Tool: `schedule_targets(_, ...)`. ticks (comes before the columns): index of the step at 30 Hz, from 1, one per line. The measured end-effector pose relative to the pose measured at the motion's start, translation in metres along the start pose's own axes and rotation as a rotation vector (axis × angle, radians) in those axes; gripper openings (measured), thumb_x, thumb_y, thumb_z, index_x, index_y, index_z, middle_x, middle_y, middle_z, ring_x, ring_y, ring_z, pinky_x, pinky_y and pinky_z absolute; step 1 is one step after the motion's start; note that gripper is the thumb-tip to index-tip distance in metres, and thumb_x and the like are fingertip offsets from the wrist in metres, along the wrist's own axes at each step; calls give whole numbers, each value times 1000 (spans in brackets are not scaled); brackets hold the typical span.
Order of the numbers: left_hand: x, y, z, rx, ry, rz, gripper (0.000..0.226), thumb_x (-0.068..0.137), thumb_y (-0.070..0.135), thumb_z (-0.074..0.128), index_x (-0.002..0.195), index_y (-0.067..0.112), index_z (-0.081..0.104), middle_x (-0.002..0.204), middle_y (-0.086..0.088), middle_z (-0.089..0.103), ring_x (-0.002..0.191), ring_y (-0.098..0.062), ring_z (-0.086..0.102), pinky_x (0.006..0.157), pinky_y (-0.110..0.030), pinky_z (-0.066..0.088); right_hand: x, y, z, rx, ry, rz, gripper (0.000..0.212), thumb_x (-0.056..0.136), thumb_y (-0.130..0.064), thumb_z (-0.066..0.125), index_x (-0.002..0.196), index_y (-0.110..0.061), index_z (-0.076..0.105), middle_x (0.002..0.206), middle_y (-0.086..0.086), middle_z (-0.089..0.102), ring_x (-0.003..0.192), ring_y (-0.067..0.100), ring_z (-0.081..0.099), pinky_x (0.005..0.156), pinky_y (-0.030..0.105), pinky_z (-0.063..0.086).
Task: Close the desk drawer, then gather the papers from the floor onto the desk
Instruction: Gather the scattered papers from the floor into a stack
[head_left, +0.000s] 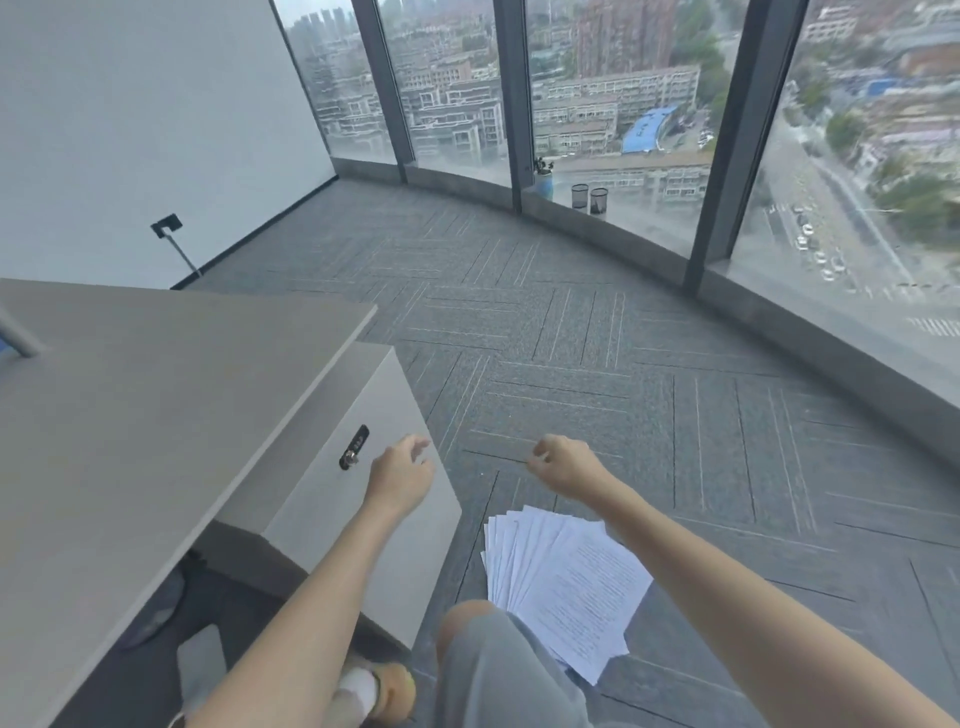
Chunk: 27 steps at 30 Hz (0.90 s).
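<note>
Knee (470, 631) bent at bottom, shoe (387, 688) beside it. Papers (566, 587) fanned on carpet floor (623, 374), just right of knee, partly under right forearm. Drawer (363, 499) juts out from under counter (130, 415), lock (354, 447) on its front. Left hand (400, 475) over drawer front, fingers loosely curled, holding nothing. Right hand (563, 465) above floor beyond papers, fingers curled, empty. Two mesh cups (589, 198) on far window ledge.

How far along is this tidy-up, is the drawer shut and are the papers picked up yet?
The pale grey drawer unit with a keyed lock looks shut, though its edges are hard to judge. The left hand hovers by it and the right hand is empty. The fanned white printed papers lie on the grey carpet, not yet gathered.
</note>
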<state>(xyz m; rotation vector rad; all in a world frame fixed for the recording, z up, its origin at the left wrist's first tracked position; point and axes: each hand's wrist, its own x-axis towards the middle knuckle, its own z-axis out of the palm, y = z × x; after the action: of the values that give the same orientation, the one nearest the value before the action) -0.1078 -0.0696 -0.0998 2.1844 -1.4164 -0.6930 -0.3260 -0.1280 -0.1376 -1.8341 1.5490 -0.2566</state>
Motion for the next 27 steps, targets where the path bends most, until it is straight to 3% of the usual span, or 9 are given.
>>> schedule_targets(8, 54, -36, 70, -89, -148, -118, 39, 92, 7, 53, 130, 6, 60, 134, -12, 65, 125, -24, 59, 102, -28, 40, 52, 46, 38, 41, -62, 157, 42, 99, -30, 47, 119, 2, 65, 120, 20, 72, 113, 36, 64, 95, 45, 53)
schedule_targets(14, 102, -73, 134, -169, -244, -234, 39, 93, 10, 51, 131, 9, 60, 136, -10, 63, 127, -23, 56, 100, -27, 39, 93, 94, 77, 36, -126, 300, 41, 99, -29, 49, 132, -7, 61, 128, 13, 68, 121, 32, 59, 94, 37, 49)
schedule_targets(18, 124, -98, 174, -181, -311, -292, 37, 93, 10, 51, 129, 10, 61, 135, -9, 63, 127, -22, 56, 91, -22, 35, 115, 126, 105, 76, -147, 409, 40, 99, -29, 50, 133, -8, 60, 127, 13, 68, 120, 30, 60, 94, 37, 49)
schedule_targets(22, 143, -124, 211, -197, -372, -345, 38, 93, 11, 50, 130, 12, 60, 135, -8, 62, 125, -22, 56, 90, -25, 37, 129, 157, 137, 73, -158, 495, 40, 99, -30, 50, 133, -12, 60, 125, 8, 71, 118, 26, 62, 78, 28, 39)
schedule_targets(27, 165, -153, 265, -242, -432, -385, 38, 92, 15, 51, 129, 14, 59, 130, -8, 64, 114, -21, 58, 91, -30, 43, 145, 201, 177, 121, -170, 613, 41, 98, -29, 52, 132, -9, 60, 126, 11, 69, 115, 29, 64, 90, 33, 49)
